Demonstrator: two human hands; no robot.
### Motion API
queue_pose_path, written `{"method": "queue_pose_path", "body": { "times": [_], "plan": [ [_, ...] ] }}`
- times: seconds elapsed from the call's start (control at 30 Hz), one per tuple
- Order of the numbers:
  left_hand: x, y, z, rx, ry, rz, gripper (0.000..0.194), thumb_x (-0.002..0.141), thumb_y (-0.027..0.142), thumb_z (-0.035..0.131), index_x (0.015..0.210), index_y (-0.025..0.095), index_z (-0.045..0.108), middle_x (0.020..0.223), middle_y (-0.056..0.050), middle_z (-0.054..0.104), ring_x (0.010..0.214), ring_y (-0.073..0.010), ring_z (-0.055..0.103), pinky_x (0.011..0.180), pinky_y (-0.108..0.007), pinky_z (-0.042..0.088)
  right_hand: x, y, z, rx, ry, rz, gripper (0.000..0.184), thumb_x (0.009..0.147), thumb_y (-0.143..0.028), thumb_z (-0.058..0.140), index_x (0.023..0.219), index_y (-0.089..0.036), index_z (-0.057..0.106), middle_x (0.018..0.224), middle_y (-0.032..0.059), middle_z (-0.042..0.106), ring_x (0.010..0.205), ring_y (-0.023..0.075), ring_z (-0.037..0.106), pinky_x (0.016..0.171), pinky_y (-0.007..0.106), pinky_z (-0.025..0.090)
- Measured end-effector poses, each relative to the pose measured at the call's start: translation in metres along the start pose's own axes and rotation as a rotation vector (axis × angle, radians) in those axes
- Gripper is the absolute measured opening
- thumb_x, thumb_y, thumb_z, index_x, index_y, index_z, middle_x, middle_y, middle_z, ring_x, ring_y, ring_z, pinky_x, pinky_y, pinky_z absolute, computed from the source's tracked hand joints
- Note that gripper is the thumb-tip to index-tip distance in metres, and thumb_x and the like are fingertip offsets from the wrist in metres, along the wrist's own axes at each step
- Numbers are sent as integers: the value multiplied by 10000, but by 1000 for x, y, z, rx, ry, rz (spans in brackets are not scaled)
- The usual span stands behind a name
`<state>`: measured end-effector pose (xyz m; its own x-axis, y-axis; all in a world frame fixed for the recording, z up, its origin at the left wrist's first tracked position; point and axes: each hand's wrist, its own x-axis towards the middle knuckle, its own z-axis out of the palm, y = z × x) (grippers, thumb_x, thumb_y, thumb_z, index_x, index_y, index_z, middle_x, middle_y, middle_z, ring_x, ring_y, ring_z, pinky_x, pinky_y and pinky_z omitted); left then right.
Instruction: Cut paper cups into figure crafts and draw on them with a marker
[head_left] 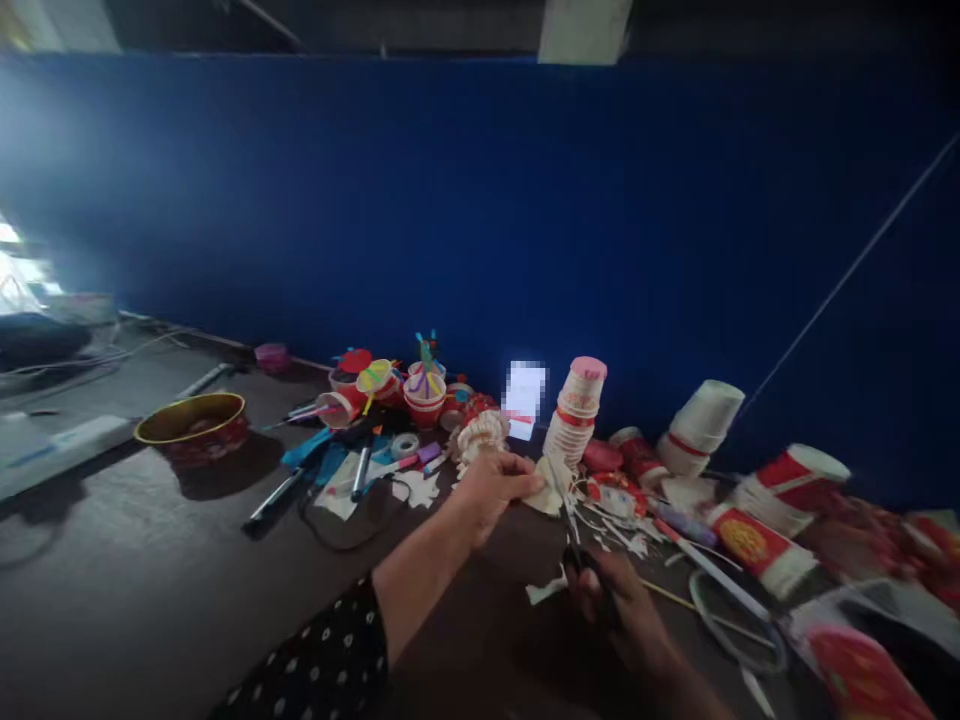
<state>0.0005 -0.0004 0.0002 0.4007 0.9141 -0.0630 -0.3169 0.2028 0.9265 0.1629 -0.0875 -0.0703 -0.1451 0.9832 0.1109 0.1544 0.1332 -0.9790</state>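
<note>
My left hand [495, 492] pinches the edge of a small cream-coloured paper piece [546, 492] between thumb and fingers. In my right hand [611, 595] are scissors [573, 535] with black handles, their blades pointing away from me and lying at the right side of that piece. Whether the blades are apart is too blurred to tell. A white paper scrap [546, 588] lies on the dark table just left of the scissor handles. Behind the paper piece stands a stack of paper cups [574, 415], upside down with a pink top.
Markers [363, 470], a tape roll [406, 446] and decorated cups [424, 395] lie left of my hands. A gold-rimmed red bowl [201, 445] stands farther left. More cups [701, 425] and thin paper strips [626, 530] crowd the right. A lit screen [525, 395] leans against the blue partition [465, 210].
</note>
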Motion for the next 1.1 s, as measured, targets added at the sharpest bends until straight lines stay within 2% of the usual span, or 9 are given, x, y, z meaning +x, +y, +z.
{"method": "queue_pose_path", "body": {
  "times": [0.37,0.5,0.67,1.1],
  "plan": [
    [-7,2,8,-102,5,-35,264,446,224,745,520,125,512,465,34,511,424,-48,434,446,-187,274,0,-17,7,80,2,-42,468,710,-617,464,554,-180,401,478,-57,303,441,67,239,412,214,177],
    [-8,-1,10,-138,11,-39,254,463,214,731,539,130,503,470,35,515,417,-48,434,442,-188,270,0,-15,8,110,-8,-38,464,710,-622,463,573,-184,394,495,-64,268,446,66,208,410,215,158],
    [-12,-2,14,-147,6,-21,238,498,194,704,524,138,474,424,50,478,381,-39,395,428,-188,247,-1,-13,6,45,32,-83,471,719,-616,457,556,-178,398,531,-47,289,478,74,227,429,223,176],
    [-16,0,18,-169,19,-32,214,497,168,697,507,137,485,436,43,490,389,-43,404,451,-200,269,-2,-8,5,36,62,-90,439,736,-584,461,579,-180,392,541,-46,293,491,78,236,433,217,200]
  ]
}}
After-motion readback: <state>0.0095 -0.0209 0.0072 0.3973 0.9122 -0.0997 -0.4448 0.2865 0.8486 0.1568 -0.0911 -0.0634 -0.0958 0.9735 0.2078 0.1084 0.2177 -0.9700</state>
